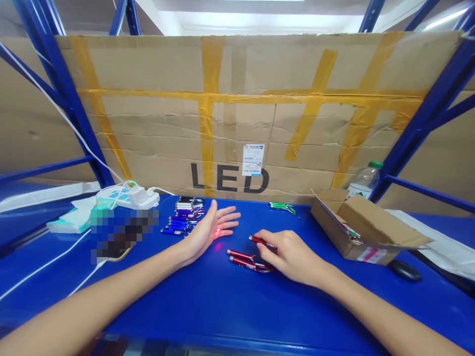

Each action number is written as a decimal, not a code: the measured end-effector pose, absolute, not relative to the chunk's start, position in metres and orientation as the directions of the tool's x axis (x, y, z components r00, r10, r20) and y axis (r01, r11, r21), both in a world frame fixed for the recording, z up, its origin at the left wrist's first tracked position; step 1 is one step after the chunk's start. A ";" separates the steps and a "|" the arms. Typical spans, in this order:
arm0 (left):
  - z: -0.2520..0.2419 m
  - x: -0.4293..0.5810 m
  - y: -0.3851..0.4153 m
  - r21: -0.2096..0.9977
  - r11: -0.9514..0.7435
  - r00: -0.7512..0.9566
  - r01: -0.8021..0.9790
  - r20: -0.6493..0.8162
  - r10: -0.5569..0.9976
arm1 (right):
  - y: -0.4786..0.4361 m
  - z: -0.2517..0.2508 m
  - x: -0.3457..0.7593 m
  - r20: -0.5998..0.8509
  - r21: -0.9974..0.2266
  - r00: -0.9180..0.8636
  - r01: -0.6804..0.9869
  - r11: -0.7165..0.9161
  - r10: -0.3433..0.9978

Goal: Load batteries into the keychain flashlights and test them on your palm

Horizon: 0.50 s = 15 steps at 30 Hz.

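My right hand (287, 254) is closed around a slim red laser pointer (262, 242), its silver tip facing left. A red light spot falls on the fingers of my left hand (210, 230), with a fainter glow on the table below. That left hand is held open, fingers stretched out and palm turned toward the pointer. Two more red laser pointers (243, 262) with clips lie on the blue table (222, 306), just left of and below my right hand. Behind my left hand, a row of blue, purple, silver and black pointers (180, 222) is partly hidden.
Green pointers (282, 207) lie near the cardboard wall (166, 133). At right are an open carton (337, 232), a black mouse (405, 270) and a plastic bottle (365, 180). A white power strip (148, 199), cables and a pixelated dark object (126, 237) occupy the left.
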<state>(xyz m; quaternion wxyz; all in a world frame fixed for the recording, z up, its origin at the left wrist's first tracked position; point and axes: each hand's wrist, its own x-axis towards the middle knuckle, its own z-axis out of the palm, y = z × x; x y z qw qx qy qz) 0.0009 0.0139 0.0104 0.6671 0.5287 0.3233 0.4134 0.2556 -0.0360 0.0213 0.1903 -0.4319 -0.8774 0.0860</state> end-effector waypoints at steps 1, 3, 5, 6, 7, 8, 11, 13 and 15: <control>0.010 0.001 0.014 0.974 0.097 0.448 -0.206 0.005 0.894 | -0.036 0.021 0.256 0.274 -0.317 -0.536 0.734 0.601 0.799; 0.010 0.000 0.014 0.977 0.094 0.447 -0.194 0.002 0.894 | -0.034 0.021 0.257 0.315 -0.317 -0.499 0.746 0.585 0.807; 0.011 0.000 0.013 0.979 0.094 0.448 -0.183 -0.002 0.894 | -0.033 0.019 0.257 0.345 -0.313 -0.478 0.753 0.579 0.808; 0.011 0.000 0.013 0.979 0.095 0.448 -0.181 -0.004 0.894 | -0.032 0.019 0.258 0.345 -0.307 -0.478 0.756 0.578 0.808; 0.012 0.000 0.012 0.979 0.098 0.449 -0.182 -0.006 0.894 | -0.032 0.018 0.258 0.334 -0.296 -0.486 0.759 0.579 0.808; 0.012 0.001 0.012 0.977 0.101 0.450 -0.185 -0.007 0.893 | -0.031 0.017 0.257 0.317 -0.279 -0.498 0.765 0.581 0.807; 0.011 0.000 0.013 0.976 0.097 0.451 -0.195 0.001 0.893 | -0.031 0.015 0.256 0.270 -0.223 -0.508 0.793 0.567 0.818; 0.010 0.000 0.015 0.977 0.088 0.447 -0.196 0.010 0.895 | -0.031 0.014 0.256 0.279 -0.225 -0.478 0.811 0.541 0.833; 0.009 0.000 0.016 0.978 0.082 0.442 -0.191 0.012 0.897 | -0.030 0.014 0.256 0.308 -0.257 -0.438 0.816 0.518 0.844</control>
